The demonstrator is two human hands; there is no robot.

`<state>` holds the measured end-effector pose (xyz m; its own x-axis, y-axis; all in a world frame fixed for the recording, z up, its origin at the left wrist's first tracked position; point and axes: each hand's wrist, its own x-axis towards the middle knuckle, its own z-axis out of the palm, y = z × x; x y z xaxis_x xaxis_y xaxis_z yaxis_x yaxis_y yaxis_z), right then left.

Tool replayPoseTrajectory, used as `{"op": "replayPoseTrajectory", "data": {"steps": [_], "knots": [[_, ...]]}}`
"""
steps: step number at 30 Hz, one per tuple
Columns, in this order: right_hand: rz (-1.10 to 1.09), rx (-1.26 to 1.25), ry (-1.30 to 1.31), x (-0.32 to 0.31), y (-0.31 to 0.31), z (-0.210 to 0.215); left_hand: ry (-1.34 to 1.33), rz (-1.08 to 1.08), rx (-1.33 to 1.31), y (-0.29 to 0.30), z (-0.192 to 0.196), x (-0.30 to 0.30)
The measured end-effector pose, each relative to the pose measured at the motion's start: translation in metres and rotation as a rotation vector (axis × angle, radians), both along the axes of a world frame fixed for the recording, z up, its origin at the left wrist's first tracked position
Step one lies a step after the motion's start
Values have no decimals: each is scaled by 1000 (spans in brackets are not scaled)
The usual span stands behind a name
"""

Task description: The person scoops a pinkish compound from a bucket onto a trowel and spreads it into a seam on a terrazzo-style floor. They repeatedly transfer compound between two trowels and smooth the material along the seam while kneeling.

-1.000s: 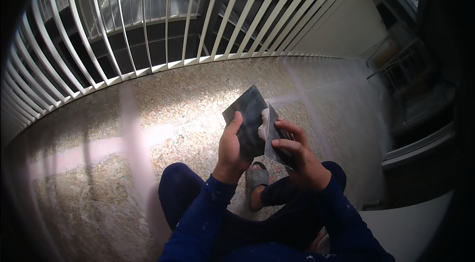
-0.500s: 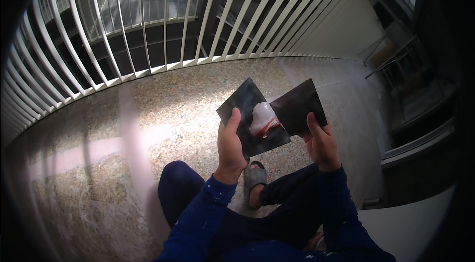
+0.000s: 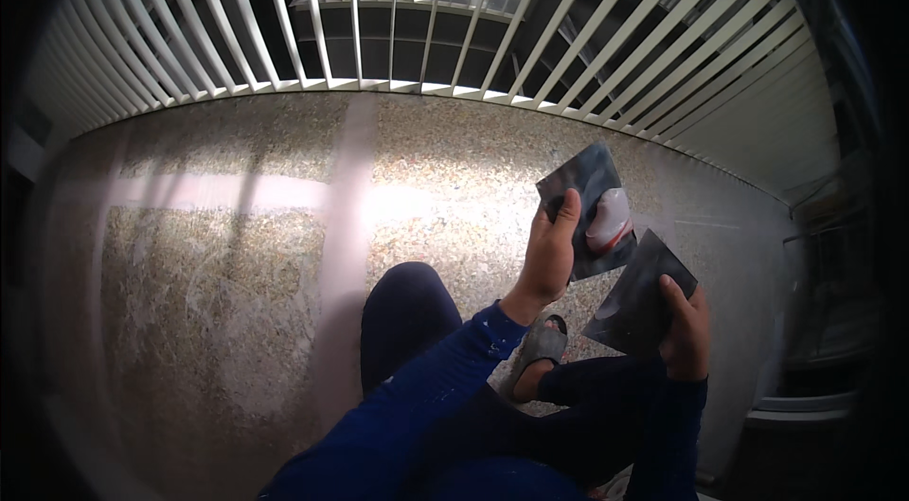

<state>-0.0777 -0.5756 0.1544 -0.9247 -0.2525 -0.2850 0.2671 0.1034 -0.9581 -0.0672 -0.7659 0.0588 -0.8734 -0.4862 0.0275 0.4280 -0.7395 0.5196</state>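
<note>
My left hand (image 3: pixel 549 255) grips a thin dark square plate (image 3: pixel 580 177), thumb on top and fingers underneath. On that plate lies a glossy whitish blob (image 3: pixel 609 214) that looks like paste, with a red streak along its lower edge. Nearer to me and to the right, my right hand (image 3: pixel 686 338) is closed on a second dark square plate (image 3: pixel 646 285), its thumb pressed on the upper face. A faint pale smear (image 3: pixel 617 310) shows on this second plate. The plates' edges come close together; whether they touch I cannot tell. Both undersides are hidden.
Beyond my hands a white barred railing (image 3: pixel 393 46) curves across the far side. Below is a speckled floor (image 3: pixel 218 274) with pinkish strips (image 3: pixel 346 217) and a bright sunlit patch. My bent knee (image 3: pixel 407 312) and sandalled foot (image 3: pixel 540 354) are under my arms.
The view has swung left, so both hands appear farther right. The right plate has turned and dropped nearer to me, away from the blob; its pale smear now shows. Both hands keep their grip.
</note>
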Motion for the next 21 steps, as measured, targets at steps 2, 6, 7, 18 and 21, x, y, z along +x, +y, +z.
{"op": "replayPoseTrajectory", "data": {"steps": [2, 6, 7, 18, 21], "knots": [[20, 43, 1, -4, -16, 0, -41, 38, -244, 7, 0, 2], [317, 481, 202, -21, -38, 42, -87, -11, -376, 11, -2, 6], [450, 672, 338, -25, -38, 59, -84, -64, -302, 9, -3, 6], [845, 1245, 1520, -33, -51, 71, -42, -384, 154, -1, 2, 11], [1074, 1248, 1467, -40, -54, 74, -54, -484, 149, -3, 2, 13]]}}
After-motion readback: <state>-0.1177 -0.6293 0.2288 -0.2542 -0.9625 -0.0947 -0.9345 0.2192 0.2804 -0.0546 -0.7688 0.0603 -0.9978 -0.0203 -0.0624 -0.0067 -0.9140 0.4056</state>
